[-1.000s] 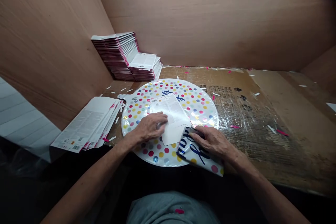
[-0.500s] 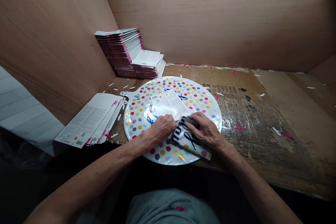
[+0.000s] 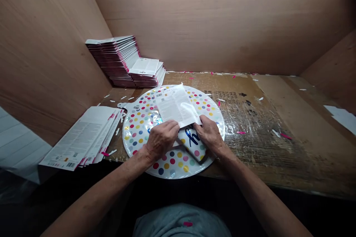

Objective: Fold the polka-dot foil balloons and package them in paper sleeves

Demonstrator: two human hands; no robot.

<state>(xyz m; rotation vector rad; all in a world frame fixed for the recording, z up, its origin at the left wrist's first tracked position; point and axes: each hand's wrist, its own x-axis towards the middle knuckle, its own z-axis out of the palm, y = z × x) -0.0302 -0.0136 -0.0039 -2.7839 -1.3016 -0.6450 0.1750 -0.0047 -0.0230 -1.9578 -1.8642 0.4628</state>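
A round foil balloon with coloured dots lies flat on the cardboard-covered bench. Above it is a white printed packet, its near edge pinched by the fingers of my left hand. My right hand grips a folded dotted foil balloon with dark blue lettering, thumb on top, against the packet's near right corner. The folded balloon's upper end meets the packet's near edge. I cannot tell whether any of it is inside the packet.
A tall stack of pink-edged packets stands in the back left corner, beside a lower stack. Fanned packets lie at the bench's left edge. Pink and white paper scraps are scattered about. Wooden panels rise behind and at both sides.
The packet has lifted off the flat balloon and its near edge is now pinched. The folded balloon has turned and narrowed under my right hand. The view has shifted slightly right.
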